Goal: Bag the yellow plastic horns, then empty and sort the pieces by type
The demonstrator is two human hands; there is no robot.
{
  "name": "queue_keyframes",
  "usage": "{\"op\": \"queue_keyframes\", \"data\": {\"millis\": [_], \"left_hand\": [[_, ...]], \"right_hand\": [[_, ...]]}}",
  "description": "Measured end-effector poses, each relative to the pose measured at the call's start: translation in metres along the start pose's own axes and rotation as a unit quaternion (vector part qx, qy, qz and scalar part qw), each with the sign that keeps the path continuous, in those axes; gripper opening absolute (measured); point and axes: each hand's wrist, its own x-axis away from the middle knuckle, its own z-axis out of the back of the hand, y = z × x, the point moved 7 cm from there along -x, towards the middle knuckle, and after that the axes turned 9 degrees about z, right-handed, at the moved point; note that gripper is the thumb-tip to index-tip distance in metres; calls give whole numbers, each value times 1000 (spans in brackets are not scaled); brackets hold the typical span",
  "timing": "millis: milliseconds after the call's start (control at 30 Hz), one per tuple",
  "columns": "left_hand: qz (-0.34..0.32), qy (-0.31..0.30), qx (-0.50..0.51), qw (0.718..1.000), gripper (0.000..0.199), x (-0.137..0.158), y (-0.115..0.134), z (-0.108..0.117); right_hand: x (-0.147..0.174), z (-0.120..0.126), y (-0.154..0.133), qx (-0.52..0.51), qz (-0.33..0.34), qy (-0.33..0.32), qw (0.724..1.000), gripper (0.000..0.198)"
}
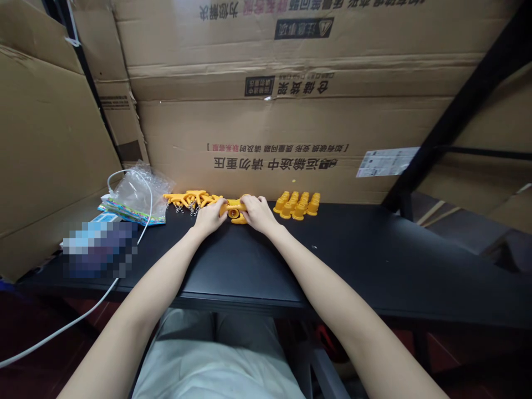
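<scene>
Near the back of the black table, a yellow plastic piece (235, 206) with a round socket is gripped from both sides. My left hand (211, 217) is closed on its left end. From the other side, my right hand (258, 213) has its fingers wrapped round the right end. Below and behind the fingers more yellow plastic (239, 220) shows; whether it is joined to the held piece I cannot tell. Several branched yellow pieces with metal chains (189, 198) lie left of my left hand. Right of my right hand stand several small yellow cup-shaped pieces (298, 205) in rows.
A large cardboard sheet (266, 122) with printing walls off the back of the black table (249, 271). On the left lie a clear plastic bag (135, 191), a blurred-out object (100, 249) and a white cable (87, 313). A slanted black post (449, 105) rises on the right.
</scene>
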Motion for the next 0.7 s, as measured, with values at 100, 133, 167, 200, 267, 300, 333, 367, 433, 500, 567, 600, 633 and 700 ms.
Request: {"op": "queue_keyframes", "data": {"millis": [100, 133, 167, 200, 267, 300, 333, 367, 433, 500, 567, 600, 633, 700], "left_hand": [[12, -7, -8, 1000, 34, -1, -3, 0], [17, -10, -13, 1000, 34, -1, -4, 0], [21, -14, -17, 1000, 34, -1, -4, -1], [24, -16, -21, 999, 34, -1, -5, -1], [24, -19, -23, 999, 34, -1, -4, -1], [23, -20, -21, 999, 34, -1, -3, -1], [22, -20, -19, 999, 34, -1, -2, 0], [20, -19, -16, 999, 34, -1, -1, 0], [18, -17, -12, 1000, 35, -1, -1, 1], [21, -14, -13, 1000, 34, -2, -3, 1], [26, -10, -18, 999, 34, -3, -6, 1], [29, -9, -21, 999, 34, -3, -8, 1], [30, -8, -23, 999, 34, -3, -10, 1], [30, -8, -24, 999, 34, -4, -11, 1]], "right_hand": [[0, -2, -2, -14, 8, -1, 1000, 25], [0, -4, -2, -14, 11, -5, 1000, 25], [0, -6, -3, -12, 12, -12, 1000, 24], [0, -7, -3, -8, 11, -20, 1000, 23], [-1, -9, -3, 0, 5, -32, 999, 20], [-1, -8, -2, 3, 1, -32, 999, 19], [-1, -7, -1, 6, -3, -28, 1000, 18], [-1, -5, -1, 7, -6, -23, 1000, 18], [-1, -4, 0, 5, -6, -14, 1000, 19], [-1, -5, -1, -3, 0, -14, 1000, 20], [-1, -8, -3, -14, 10, -23, 1000, 21], [-1, -10, -4, -18, 15, -29, 999, 21], [-1, -12, -5, -21, 19, -34, 999, 21], [-1, -13, -6, -19, 21, -41, 999, 21]]}}
